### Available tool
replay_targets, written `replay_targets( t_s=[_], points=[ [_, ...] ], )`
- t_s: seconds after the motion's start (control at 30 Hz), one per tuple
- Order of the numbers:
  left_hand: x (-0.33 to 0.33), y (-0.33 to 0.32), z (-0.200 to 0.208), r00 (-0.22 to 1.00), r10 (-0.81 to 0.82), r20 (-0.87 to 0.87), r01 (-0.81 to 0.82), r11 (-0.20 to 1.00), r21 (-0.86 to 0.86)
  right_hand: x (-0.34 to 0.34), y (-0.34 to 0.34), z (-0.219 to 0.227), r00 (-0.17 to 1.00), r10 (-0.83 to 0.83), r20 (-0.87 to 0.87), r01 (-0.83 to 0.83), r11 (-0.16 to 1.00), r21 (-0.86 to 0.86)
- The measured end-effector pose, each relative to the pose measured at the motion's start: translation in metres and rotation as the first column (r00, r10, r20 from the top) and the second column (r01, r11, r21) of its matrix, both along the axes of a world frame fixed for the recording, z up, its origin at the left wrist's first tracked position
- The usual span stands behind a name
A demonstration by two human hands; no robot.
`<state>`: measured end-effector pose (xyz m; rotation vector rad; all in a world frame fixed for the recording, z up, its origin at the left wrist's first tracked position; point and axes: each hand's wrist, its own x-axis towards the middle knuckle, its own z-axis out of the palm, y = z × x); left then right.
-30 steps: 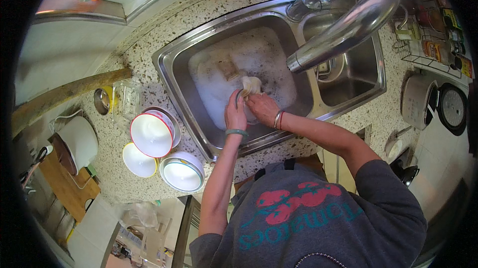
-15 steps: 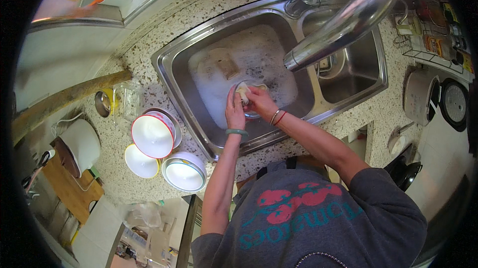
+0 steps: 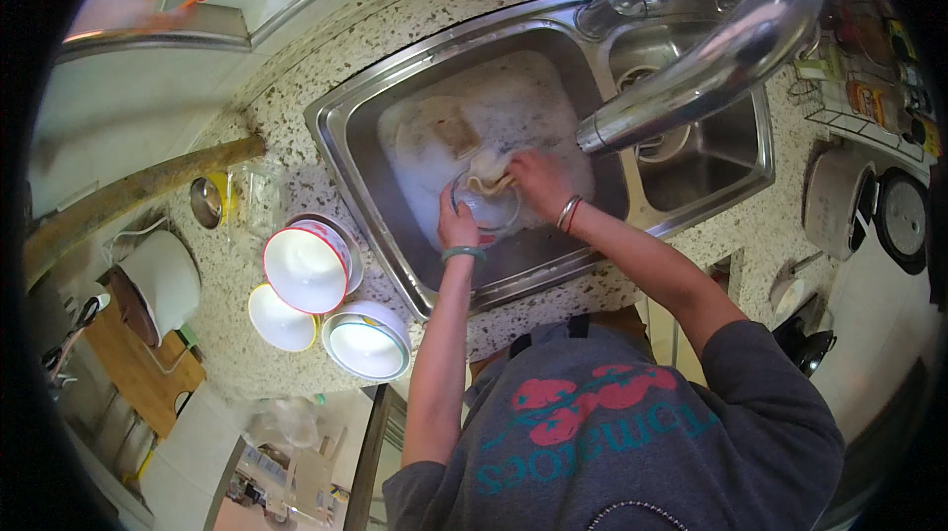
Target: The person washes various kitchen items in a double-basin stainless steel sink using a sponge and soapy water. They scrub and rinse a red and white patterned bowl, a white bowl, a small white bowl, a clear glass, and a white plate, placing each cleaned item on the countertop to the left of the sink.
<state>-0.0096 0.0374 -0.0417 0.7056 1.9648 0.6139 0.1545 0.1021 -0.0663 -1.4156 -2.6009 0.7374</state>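
Observation:
Over the sudsy water (image 3: 553, 87) of the larger sink basin, my left hand (image 3: 459, 225) grips the rim of a clear glass bowl (image 3: 494, 213). My right hand (image 3: 540, 183) is closed on a pale, wet cloth (image 3: 484, 172), which hangs at the bowl's far rim. Part of the bowl blends into the foam, so its full outline is hard to see. Just beyond the cloth, a brownish rectangular thing (image 3: 455, 134) lies in the suds; its kind is unclear.
Left of the sink (image 3: 348, 174) stand a red-rimmed bowl (image 3: 304, 269), a yellow-rimmed bowl (image 3: 280, 318) and stacked white bowls (image 3: 367, 347). A large chrome faucet (image 3: 691, 87) arches over the right side, above the smaller basin (image 3: 706, 171). A rice cooker (image 3: 837, 197) sits farther right.
My hands have moved apart: the right went right and away with the cloth, the left slightly left. More of the glass bowl now shows between them.

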Motion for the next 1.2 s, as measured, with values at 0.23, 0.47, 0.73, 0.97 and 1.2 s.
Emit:
replay_targets(
  t_s=[0.23,0.47,0.73,0.97,1.2],
  points=[
    [-0.011,-0.033,-0.031,0.659,0.514,0.55,-0.421,0.857,-0.297,0.017,0.016,-0.053,0.878,0.046,0.477,-0.061,0.998,0.018],
    [0.006,-0.037,-0.038,0.231,0.762,0.605,-0.513,0.623,-0.59,0.018,0.001,-0.025,0.894,-0.439,-0.087,0.279,0.699,-0.659],
    [0.013,-0.023,-0.026,-0.601,0.243,0.762,-0.258,0.843,-0.472,0.002,-0.026,0.123,0.871,0.061,-0.487,-0.064,0.998,0.01],
    [0.021,-0.004,0.035,-0.406,0.449,0.796,-0.314,0.749,-0.583,-0.024,-0.018,0.114,0.746,0.246,-0.618,-0.088,0.957,0.275],
    [0.012,-0.032,-0.005,-0.594,0.231,0.77,-0.14,0.913,-0.382,-0.042,0.004,0.128,0.8,0.044,-0.598,0.072,0.983,0.169]
  ],
)
